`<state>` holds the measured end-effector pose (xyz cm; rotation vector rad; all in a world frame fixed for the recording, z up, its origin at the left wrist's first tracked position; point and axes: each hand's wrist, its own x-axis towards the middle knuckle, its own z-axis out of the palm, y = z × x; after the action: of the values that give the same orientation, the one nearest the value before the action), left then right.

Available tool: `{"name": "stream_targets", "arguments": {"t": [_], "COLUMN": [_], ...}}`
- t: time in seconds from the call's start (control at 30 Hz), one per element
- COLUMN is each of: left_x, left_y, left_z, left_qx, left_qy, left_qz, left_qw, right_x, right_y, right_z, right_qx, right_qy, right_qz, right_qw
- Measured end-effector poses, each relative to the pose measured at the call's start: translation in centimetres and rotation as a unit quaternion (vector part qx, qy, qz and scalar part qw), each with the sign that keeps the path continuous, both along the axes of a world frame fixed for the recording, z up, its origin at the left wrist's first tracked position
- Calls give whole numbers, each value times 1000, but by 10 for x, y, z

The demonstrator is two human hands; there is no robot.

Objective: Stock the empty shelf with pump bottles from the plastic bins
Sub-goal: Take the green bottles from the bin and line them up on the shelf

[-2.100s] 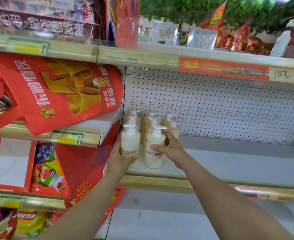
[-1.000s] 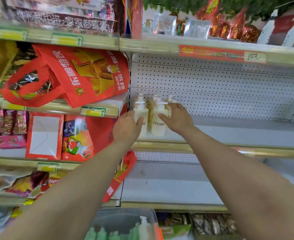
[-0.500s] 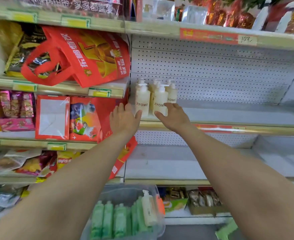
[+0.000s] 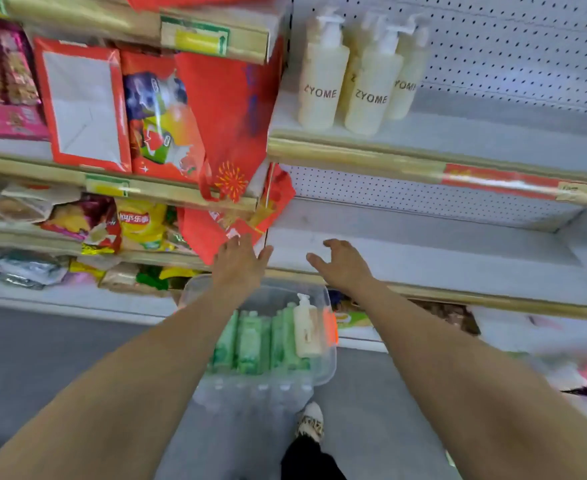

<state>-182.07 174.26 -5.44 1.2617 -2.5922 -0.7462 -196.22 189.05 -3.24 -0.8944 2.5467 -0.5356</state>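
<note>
**Both hands empty above the bin**

Head view: your left hand [image 4: 238, 261] is spread, its fingers [image 4: 231, 244] straight and wide, holding nothing. Your right hand [image 4: 345, 263] is loosely curled and also empty. Below both sets of fingers, nearer to you, sits the clear plastic bin [image 4: 274, 296], holding a row of green bottles [image 4: 250, 341] with one cream bottle [image 4: 307, 327] at the right end. High above the fingers, the pump bottles [image 4: 323, 81] (marked ZYOME) stand clustered at the left end of the shelf [image 4: 458, 140]. A red bag [image 4: 229, 109] hangs just beyond your left fingers.
</note>
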Motion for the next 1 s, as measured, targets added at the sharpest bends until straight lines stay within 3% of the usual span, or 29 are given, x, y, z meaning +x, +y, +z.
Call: {"name": "stream_targets", "arguments": {"t": [0.13,0.37,0.6,0.83,1.0], "left_x": [15,45,39,30,25], "left_y": [5,30,42,40,34], "left_z": [-79,-181,-239,-274,-289], "left_qx": [107,271,329,353,355], "left_qy": [-81,-142,-161,-174,-202], "left_qz": [26,100,150,205,201], "left_qw": [991,947,918,896,890], "right_x": [6,5,4,-5,-1], "right_y": [1,9,-11,-9,-9], "right_z": [-82,-191,-256,-305,-331], "right_qx": [58,144,128,150,159], "right_qy": [-101,-251,-292,-366,-349], "right_qz": [1,-59,-159,-149,-174], "right_qw": [993,955,934,906,907]}}
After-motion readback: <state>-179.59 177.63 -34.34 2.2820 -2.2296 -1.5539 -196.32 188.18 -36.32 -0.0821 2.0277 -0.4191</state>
